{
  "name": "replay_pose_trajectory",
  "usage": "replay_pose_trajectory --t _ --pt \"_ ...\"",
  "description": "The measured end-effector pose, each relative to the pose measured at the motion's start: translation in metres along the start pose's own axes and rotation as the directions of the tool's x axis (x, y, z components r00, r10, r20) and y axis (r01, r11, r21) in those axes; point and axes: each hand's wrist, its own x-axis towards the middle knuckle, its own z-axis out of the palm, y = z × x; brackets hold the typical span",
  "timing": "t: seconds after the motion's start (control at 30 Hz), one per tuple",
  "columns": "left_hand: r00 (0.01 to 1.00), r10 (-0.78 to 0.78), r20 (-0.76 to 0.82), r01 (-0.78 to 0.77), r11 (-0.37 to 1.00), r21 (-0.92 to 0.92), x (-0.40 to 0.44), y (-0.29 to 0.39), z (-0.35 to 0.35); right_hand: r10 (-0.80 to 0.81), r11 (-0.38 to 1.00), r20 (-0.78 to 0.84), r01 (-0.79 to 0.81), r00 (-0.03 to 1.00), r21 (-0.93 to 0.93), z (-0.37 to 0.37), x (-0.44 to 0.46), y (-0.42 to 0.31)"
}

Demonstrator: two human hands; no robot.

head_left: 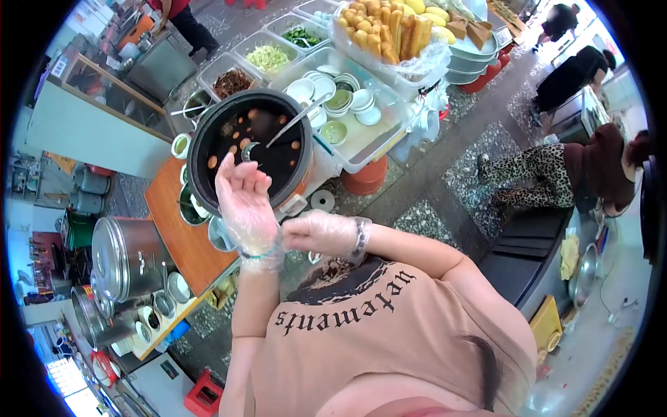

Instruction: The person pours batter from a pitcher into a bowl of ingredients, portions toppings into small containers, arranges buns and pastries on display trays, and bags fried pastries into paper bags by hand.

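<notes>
My left hand (246, 198) is palm up in front of the large dark pot, fingers loosely curled and holding nothing. A clear plastic glove (258, 240) covers it, with a bluish-green band round the wrist. Beside it, my right hand (323, 233), also in clear plastic, has its fingers closed at the left glove's cuff; the fingertips are partly hidden. A dark patterned band circles my right wrist. Behind the hands, the pot (196, 139) holds dark liquid with round brown eggs (244, 143), and a metal ladle (299, 118) leans in it.
Behind the pot stand tubs of shredded greens (267, 58) and a clear bin (361, 156) of small bowls. Fried dough sticks (382, 31) are piled at the back. A steel pot (128, 257) is left of the wooden table (187, 250). A person in leopard-print trousers (531, 170) is at right.
</notes>
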Motion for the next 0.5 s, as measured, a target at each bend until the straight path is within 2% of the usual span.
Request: replay_pose_trajectory --t 0.07,0.13,0.17,0.2,0.23,0.27,0.3,0.37,0.4,0.43,0.47,0.5 --pt "0.997 0.021 -0.072 -0.020 1.000 0.011 0.004 -0.005 -0.008 -0.039 0.999 0.023 0.039 0.999 -0.034 -0.005 -0.007 -0.007" --pt "0.989 0.034 -0.147 -0.036 0.999 -0.009 0.017 0.001 -0.011 -0.139 0.987 0.184 0.151 0.973 -0.051 -0.007 -0.010 -0.001" --pt "0.989 0.033 -0.145 -0.034 0.999 -0.008 0.014 0.002 -0.009 -0.140 0.987 0.181 0.151 0.973 -0.051 -0.006 -0.011 -0.001" --pt "0.997 -0.045 0.066 0.046 0.999 -0.016 0.007 0.001 -0.003 -0.079 0.951 0.052 0.059 0.996 0.304 -0.008 -0.011 -0.003" --pt "0.954 -0.115 0.276 0.123 0.992 -0.012 -0.001 -0.002 0.003 0.026 0.783 -0.048 0.009 0.999 0.622 -0.012 -0.012 -0.005" --pt "0.880 -0.178 0.441 0.154 0.984 0.090 -0.011 -0.011 0.001 0.091 0.580 -0.114 0.040 0.989 0.814 -0.009 -0.011 -0.007" --pt "0.743 -0.327 0.583 0.229 0.944 0.237 -0.023 -0.011 -0.001 0.095 0.400 -0.003 -0.036 0.995 0.916 -0.010 -0.009 0.002" --pt "0.689 -0.454 0.565 0.383 0.890 0.248 -0.038 -0.014 -0.001 -0.022 0.126 0.007 -0.005 1.000 0.992 -0.011 -0.010 0.011" --pt "0.672 -0.462 0.580 0.388 0.885 0.256 -0.038 -0.022 -0.009 -0.097 -0.086 -0.038 0.030 0.995 0.996 -0.006 -0.008 0.021" --pt "0.737 -0.429 0.523 0.565 0.815 -0.127 -0.034 -0.034 -0.020 -0.097 -0.078 -0.058 0.050 0.994 0.996 -0.011 -0.006 0.007" --pt "0.786 -0.436 0.439 0.617 0.609 -0.499 -0.031 -0.042 -0.025 -0.094 -0.074 -0.042 0.035 0.995 0.997 -0.017 -0.005 -0.020" --pt "0.803 -0.430 0.413 0.595 0.622 -0.508 -0.027 -0.046 -0.021 -0.089 -0.073 -0.023 0.016 0.996 0.997 -0.021 -0.004 -0.036"
